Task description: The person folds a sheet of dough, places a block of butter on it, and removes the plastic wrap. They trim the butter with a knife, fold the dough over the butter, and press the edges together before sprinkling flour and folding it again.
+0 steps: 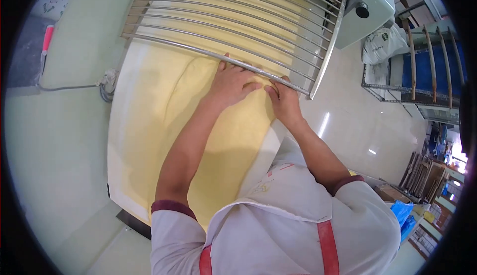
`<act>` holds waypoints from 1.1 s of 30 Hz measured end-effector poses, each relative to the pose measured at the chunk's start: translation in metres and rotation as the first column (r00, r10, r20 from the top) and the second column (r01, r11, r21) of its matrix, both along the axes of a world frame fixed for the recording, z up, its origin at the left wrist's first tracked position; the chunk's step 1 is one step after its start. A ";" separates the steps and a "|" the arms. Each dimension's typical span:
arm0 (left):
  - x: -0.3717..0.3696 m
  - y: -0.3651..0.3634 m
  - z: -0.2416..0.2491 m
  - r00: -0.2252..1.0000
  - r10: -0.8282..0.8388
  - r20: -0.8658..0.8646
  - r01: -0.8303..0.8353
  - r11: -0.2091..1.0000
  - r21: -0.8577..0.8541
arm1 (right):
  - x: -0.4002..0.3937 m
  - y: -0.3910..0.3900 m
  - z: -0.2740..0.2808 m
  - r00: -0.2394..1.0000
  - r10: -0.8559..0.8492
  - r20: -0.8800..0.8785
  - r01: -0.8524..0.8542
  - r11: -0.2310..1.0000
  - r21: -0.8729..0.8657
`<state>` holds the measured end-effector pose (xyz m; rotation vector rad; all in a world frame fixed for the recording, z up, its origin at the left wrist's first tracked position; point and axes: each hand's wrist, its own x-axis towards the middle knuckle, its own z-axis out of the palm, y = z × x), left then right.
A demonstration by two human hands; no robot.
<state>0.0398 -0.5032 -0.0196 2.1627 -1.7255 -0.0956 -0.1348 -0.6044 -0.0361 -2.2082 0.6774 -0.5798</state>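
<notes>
A wide, pale yellow dough sheet (223, 136) lies over the white belt (130, 71) of what looks like a dough sheeter and runs under its metal bar guard (213, 53). My left hand (233, 83) rests on the dough with its fingers apart, fingertips reaching the guard's lower bar. Close beside it, my right hand (286, 101) is bent around the dough's right edge, thumb on top; its other fingers are partly hidden. A curved fold or overlapping edge shows in the dough left of my left hand.
The machine's grey housing with a black knob (362, 10) stands at upper right. A pink-handled tool (47, 39) and a cable (74, 86) lie at left. A wire rack (392, 83) with a white bag (385, 44) stands across the tiled floor.
</notes>
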 end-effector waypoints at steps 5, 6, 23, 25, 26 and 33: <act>0.061 0.035 0.017 0.976 0.215 0.035 -0.217 0.949 0.231 | -0.012 0.008 0.008 0.994 -0.006 -0.108 0.006 1.000 0.001; 0.059 0.041 0.016 0.963 0.266 0.035 -0.266 0.936 0.232 | -0.012 0.009 0.007 0.992 0.009 -0.124 -0.007 1.000 0.015; -0.023 -0.016 0.018 0.968 -0.051 -0.244 0.129 0.941 0.313 | -0.036 0.019 0.011 0.988 -0.110 -0.110 0.155 0.672 0.724; -0.023 -0.019 0.012 0.963 -0.072 -0.258 0.148 0.946 0.287 | -0.038 0.017 0.013 0.988 -0.102 -0.118 0.156 0.651 0.743; -0.025 -0.017 0.008 0.962 -0.070 -0.265 0.145 0.950 0.275 | -0.037 0.016 0.015 0.989 -0.086 -0.123 0.149 0.641 0.753; -0.072 0.089 0.033 0.878 0.205 -0.433 -0.342 0.901 -0.266 | -0.032 0.008 0.020 0.987 0.048 -0.156 0.085 0.666 0.741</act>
